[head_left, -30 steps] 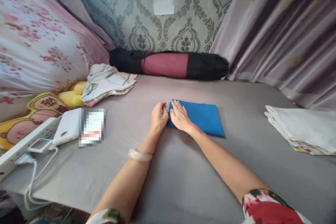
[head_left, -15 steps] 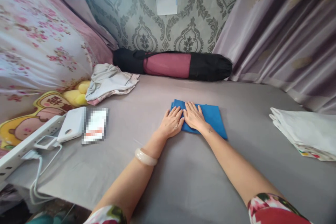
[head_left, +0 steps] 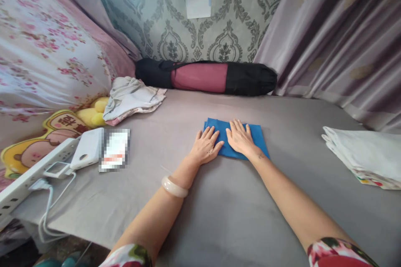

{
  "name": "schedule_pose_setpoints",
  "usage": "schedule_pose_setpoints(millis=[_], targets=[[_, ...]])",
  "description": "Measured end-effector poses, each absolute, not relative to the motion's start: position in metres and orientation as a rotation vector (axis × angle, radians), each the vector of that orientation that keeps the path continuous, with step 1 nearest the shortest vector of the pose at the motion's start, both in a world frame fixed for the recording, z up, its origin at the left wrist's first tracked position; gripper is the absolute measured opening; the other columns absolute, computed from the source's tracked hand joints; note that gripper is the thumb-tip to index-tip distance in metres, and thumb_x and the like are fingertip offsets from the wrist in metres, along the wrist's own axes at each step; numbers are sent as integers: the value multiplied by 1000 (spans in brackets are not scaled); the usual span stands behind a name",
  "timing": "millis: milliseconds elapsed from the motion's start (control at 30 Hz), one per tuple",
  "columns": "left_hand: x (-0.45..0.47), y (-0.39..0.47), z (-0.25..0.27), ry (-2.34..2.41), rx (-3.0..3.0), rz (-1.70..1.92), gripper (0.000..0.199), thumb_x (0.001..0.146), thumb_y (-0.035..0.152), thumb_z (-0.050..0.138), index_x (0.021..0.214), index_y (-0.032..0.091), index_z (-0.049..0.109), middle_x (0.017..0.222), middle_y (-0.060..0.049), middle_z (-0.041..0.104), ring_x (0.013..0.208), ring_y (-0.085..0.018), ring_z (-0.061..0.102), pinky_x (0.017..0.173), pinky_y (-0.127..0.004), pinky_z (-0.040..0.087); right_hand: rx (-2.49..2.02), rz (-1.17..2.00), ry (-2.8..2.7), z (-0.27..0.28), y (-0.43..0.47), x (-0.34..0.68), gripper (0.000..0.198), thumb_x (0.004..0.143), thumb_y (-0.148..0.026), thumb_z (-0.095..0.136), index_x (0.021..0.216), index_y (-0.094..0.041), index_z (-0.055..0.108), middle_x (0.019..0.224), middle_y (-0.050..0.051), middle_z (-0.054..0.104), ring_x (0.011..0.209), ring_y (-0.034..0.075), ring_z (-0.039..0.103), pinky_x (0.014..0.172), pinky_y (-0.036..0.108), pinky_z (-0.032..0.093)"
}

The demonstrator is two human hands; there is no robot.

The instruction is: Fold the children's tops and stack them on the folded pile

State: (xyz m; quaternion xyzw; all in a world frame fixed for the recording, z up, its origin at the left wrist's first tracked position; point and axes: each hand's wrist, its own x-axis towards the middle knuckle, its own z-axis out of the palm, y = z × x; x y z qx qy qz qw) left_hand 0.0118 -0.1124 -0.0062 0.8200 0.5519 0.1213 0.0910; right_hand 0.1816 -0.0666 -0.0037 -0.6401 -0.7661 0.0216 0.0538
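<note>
A folded blue cloth [head_left: 258, 138] lies flat on the grey sheet [head_left: 232, 200] in front of me. My left hand [head_left: 206, 147] rests on its left edge, palm down with the fingers stretched out and the thumb apart. Flat on the middle of the cloth lies my right hand [head_left: 241, 137], fingers extended. The palms hide parts of the cloth's surface. A pale bangle [head_left: 174, 187] circles my left wrist.
At the right lies a stack of folded white cloth [head_left: 369, 150]. A black and maroon rolled bag [head_left: 200, 77] sits against the wall. On the left are crumpled light clothes [head_left: 131, 98], a white power bank [head_left: 88, 147], a power strip [head_left: 19, 185] with cables and a yellow cushion [head_left: 34, 150].
My right hand has slid to the right across the blue cloth, widening the gap between my hands. The left hand has stayed at the left edge, its thumb stretched further out.
</note>
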Motion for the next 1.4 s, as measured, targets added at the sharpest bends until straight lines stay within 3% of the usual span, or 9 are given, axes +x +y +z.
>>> schedule_pose_setpoints(millis=[433,633,900,1400], targets=[[14,-115,1,1659,2424,280,64,96,57,35,147,18,39,159,-12,26,148,-27,20,119,-51,19,-1984,58,-2307,-14,-71,189,59,100,-35,19,151,-8,32,158,12,29,147,25,20,120,48,11],[14,-113,-4,1666,2439,301,64,96,57,34,146,19,40,159,-11,26,148,-27,21,119,-51,20,-1971,165,-2249,-4,-74,197,61,100,-36,16,152,-5,29,159,13,25,148,23,18,120,45,14],[13,-111,-10,1669,2457,342,64,96,59,32,146,21,41,159,-11,28,148,-27,22,119,-51,20,-2122,-9,-2142,-4,-78,228,62,100,-36,17,150,-2,30,159,17,25,147,26,19,119,48,14],[11,-111,-11,1663,2442,342,74,92,69,24,147,21,40,159,-10,27,148,-27,21,120,-49,18,-2104,215,-2027,-12,-84,237,65,100,-40,12,152,-4,27,160,15,23,148,25,17,119,45,17]])
